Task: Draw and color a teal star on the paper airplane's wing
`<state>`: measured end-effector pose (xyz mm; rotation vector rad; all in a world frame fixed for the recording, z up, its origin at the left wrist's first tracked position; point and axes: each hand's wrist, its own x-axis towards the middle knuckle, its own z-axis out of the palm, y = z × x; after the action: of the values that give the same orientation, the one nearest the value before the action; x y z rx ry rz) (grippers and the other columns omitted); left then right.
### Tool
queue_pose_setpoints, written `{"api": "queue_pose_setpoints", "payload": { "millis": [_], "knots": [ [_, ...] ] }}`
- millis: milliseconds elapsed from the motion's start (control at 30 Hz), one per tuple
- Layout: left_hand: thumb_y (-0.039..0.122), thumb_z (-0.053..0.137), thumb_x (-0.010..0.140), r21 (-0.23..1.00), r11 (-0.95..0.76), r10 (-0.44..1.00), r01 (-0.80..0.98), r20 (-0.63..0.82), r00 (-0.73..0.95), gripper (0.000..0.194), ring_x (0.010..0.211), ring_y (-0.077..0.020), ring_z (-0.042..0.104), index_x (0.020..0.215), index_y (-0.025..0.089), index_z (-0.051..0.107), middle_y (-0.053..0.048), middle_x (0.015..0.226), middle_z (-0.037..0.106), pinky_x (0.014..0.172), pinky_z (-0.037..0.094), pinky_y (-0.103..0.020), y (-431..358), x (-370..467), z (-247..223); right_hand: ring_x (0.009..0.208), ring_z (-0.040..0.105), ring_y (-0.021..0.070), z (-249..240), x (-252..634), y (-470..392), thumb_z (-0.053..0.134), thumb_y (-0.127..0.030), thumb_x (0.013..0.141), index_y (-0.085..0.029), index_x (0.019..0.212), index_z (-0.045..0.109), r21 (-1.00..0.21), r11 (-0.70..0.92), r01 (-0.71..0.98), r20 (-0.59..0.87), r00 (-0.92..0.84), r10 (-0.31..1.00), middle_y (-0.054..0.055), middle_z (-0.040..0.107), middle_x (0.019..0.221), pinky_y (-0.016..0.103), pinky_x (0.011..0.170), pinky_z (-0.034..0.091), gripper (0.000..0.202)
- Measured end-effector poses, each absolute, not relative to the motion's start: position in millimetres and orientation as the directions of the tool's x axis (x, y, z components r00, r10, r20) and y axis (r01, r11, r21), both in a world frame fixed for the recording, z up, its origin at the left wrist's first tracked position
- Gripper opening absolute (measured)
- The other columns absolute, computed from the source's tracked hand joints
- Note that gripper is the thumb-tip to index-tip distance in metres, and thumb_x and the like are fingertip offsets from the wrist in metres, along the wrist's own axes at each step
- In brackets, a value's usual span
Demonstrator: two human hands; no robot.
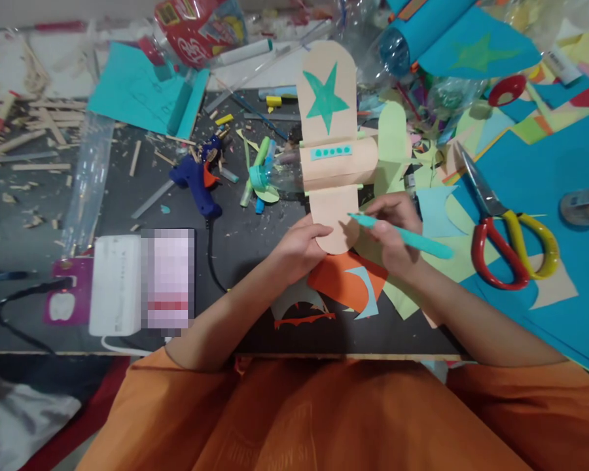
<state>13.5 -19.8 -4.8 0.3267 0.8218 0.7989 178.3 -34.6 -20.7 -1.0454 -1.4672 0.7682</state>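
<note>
A toy plane (pixel 334 171) made of a clear plastic bottle and peach paper lies across the middle of the table. Its far wing carries a green star (pixel 326 98), and a strip with several green dots (pixel 331 152) runs along the body. My left hand (pixel 302 245) pinches the edge of the near wing (pixel 336 203), thumb on top. Closed around a turquoise marker (pixel 407 239), my right hand (pixel 397 229) holds its tip at that wing's right side. Whether the tip touches the paper I cannot tell. The bottle's green cap (pixel 258 177) points left.
Large scissors (pixel 495 222) with red and yellow handles lie at right on blue paper (pixel 544 170). A blue glue gun (pixel 199 180) rests left of the plane, its cord running nearer. Orange paper scraps (pixel 346 281) lie below the hands; wood sticks (pixel 49 124) litter the left.
</note>
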Motion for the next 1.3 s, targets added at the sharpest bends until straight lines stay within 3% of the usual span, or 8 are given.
{"api": "queue_pose_setpoints", "payload": {
  "millis": [67,167,333,500,900,1300],
  "knots": [
    [0.006,0.066,0.059,0.586,0.655,0.755,-0.477,-0.486,0.441,0.058,0.123,-0.0300,0.069,0.115,0.020,0.071,-0.006,0.103,0.081,0.114,0.047,-0.044,-21.0,11.4,-3.8,0.066,0.067,0.0180,-16.4,172.1,-31.4,0.066,-0.039,0.093,-0.027,0.089,0.068,-0.876,0.401,0.268,0.398,-0.070,0.915,0.001,0.072,0.080,0.033,0.059,0.056,0.013],
    [0.005,0.066,0.056,0.618,0.646,0.761,-0.449,-0.475,0.442,0.058,0.123,-0.0311,0.068,0.112,0.019,0.071,-0.006,0.108,0.080,0.114,0.046,-0.043,-22.0,9.4,-3.8,0.078,0.073,0.0203,-9.6,166.6,-27.3,0.069,-0.036,0.091,-0.028,0.090,0.074,-0.844,0.434,0.315,0.435,-0.073,0.898,0.003,0.078,0.086,0.036,0.069,0.061,0.009],
    [0.008,0.066,0.055,0.616,0.649,0.754,-0.447,-0.442,0.485,0.061,0.124,-0.0312,0.067,0.114,0.019,0.070,-0.006,0.108,0.079,0.111,0.048,-0.042,-20.5,9.1,-5.2,0.069,0.072,0.0166,-5.7,166.0,-27.9,0.070,-0.025,0.090,-0.025,0.089,0.074,-0.844,0.435,0.315,0.424,-0.105,0.899,0.001,0.078,0.081,0.030,0.062,0.059,0.004],
    [0.008,0.065,0.050,0.617,0.643,0.755,-0.454,-0.411,0.511,0.069,0.120,-0.0310,0.069,0.118,0.019,0.069,-0.005,0.102,0.080,0.107,0.050,-0.040,-18.6,10.1,-6.8,0.067,0.072,0.0167,-4.3,166.1,-29.9,0.066,-0.027,0.095,-0.024,0.090,0.073,-0.754,0.543,0.371,0.503,-0.206,0.839,0.002,0.078,0.078,0.030,0.062,0.058,0.009],
    [0.006,0.062,0.054,0.637,0.623,0.767,-0.454,-0.383,0.515,0.076,0.121,-0.0313,0.068,0.128,0.021,0.064,-0.006,0.106,0.079,0.106,0.050,-0.041,-19.1,9.1,-6.9,0.071,0.072,0.0164,-13.6,162.8,-30.0,0.066,-0.024,0.095,-0.024,0.094,0.074,-0.745,0.560,0.362,0.533,-0.183,0.826,0.002,0.079,0.081,0.031,0.066,0.056,0.008],
    [0.009,0.065,0.050,0.607,0.673,0.735,-0.423,-0.483,0.476,0.061,0.112,-0.0313,0.070,0.110,0.017,0.065,-0.007,0.099,0.077,0.098,0.052,-0.040,-18.9,7.1,-10.3,0.068,0.070,0.0164,-12.1,168.0,-31.2,0.067,-0.023,0.092,-0.024,0.087,0.072,-0.779,0.495,0.384,0.489,-0.121,0.864,0.001,0.076,0.076,0.032,0.063,0.055,0.007]
  ]
}}
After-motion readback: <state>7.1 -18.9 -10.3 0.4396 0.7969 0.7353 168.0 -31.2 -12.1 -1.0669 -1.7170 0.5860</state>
